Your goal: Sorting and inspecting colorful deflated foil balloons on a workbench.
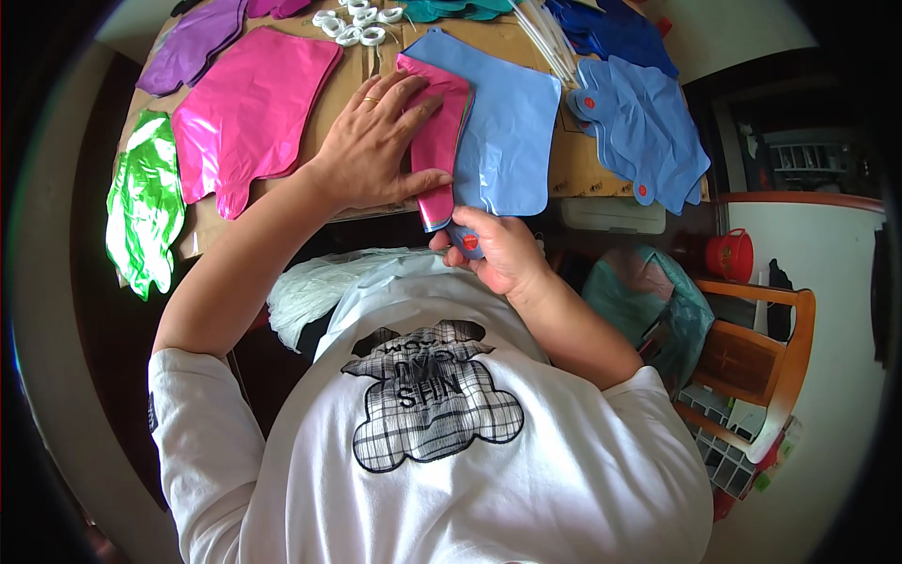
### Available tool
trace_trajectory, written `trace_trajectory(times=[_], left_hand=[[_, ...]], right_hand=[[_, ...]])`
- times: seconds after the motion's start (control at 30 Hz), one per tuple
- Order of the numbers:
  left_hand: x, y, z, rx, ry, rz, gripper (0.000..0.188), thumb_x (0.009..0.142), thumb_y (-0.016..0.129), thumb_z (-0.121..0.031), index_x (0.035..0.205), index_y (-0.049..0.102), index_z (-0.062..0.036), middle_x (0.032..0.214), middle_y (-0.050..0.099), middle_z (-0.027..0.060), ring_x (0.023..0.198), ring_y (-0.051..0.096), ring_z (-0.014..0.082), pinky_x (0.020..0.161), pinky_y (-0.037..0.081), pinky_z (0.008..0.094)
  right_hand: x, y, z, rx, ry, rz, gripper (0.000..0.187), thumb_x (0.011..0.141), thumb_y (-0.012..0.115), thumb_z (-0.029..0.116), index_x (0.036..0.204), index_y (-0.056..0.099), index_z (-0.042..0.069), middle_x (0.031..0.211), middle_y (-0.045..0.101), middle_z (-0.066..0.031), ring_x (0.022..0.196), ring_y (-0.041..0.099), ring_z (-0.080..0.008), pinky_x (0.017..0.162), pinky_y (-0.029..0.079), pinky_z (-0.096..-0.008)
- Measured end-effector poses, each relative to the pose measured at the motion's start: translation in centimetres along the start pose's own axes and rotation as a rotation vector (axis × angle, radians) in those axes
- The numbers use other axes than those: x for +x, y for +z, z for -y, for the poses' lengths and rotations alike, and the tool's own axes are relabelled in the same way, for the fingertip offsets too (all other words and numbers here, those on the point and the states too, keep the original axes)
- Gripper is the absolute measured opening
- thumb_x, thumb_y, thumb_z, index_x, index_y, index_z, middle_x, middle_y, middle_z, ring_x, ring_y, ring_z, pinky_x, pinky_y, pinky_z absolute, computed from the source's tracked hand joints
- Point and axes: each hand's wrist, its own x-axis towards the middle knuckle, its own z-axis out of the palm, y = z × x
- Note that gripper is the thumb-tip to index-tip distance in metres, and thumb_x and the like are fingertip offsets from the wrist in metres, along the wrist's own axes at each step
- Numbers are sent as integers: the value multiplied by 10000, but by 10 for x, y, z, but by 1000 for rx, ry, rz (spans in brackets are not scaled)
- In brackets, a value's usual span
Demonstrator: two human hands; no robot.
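A light blue foil balloon (512,122), uninflated, lies flat at the near edge of the cardboard-topped table. Across its left part rests a folded strip of pink foil (437,127) with a silvery edge. My left hand (381,141), with a ring on one finger, is spread flat over the strip, its thumb near the strip's lower end. At the table's edge my right hand (498,249) is closed on the blue balloon's tail, where a red mark shows between thumb and fingers. Some of the right fingertips are hidden beneath the tail.
To the left lie a pink foil balloon (249,117), a green one (146,207) and purple ones (193,47). More light blue balloons (639,132) are at right. White ribbon rolls (371,36) and white sticks (547,42) sit farther back. A wooden chair (752,357) stands at right.
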Motion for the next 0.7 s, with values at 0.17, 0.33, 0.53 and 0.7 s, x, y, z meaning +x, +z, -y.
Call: trace_trajectory(times=[0.17, 0.33, 0.53, 0.7], left_hand=[[-2, -12, 2, -227, -52, 166, 993, 733, 638, -684, 1459, 330, -81, 1421, 378, 213, 1346, 330, 404, 1133, 239, 515], [-10, -27, -5, -206, 14, 272, 1225, 566, 702, -766, 1497, 254, -108, 1513, 252, 224, 1423, 197, 404, 1159, 161, 540], [-12, -28, -17, -255, -32, 235, 1154, 595, 757, -667, 1487, 280, -111, 1505, 258, 241, 1412, 220, 414, 1157, 182, 521], [-12, -28, -16, -318, -16, 183, 1094, 636, 782, -552, 1489, 274, -92, 1500, 276, 233, 1397, 255, 417, 1138, 226, 528]], right_hand=[[5, -8, -1, -5, 39, 44, 204, 903, 601, 167, 1031, 619, 9, 837, 658, -145, 661, 621, -201, 565, 505, -306], [9, -10, -2, 24, 14, 58, 167, 891, 617, 143, 1006, 637, 24, 863, 664, -114, 705, 646, -206, 537, 506, -312], [12, -15, -5, 12, 56, 60, 194, 901, 608, 164, 1023, 642, 18, 863, 666, -108, 719, 645, -207, 564, 510, -315], [7, -7, 0, 41, 67, 64, 193, 905, 605, 171, 1012, 643, 15, 859, 666, -123, 702, 628, -211, 605, 512, -323]])
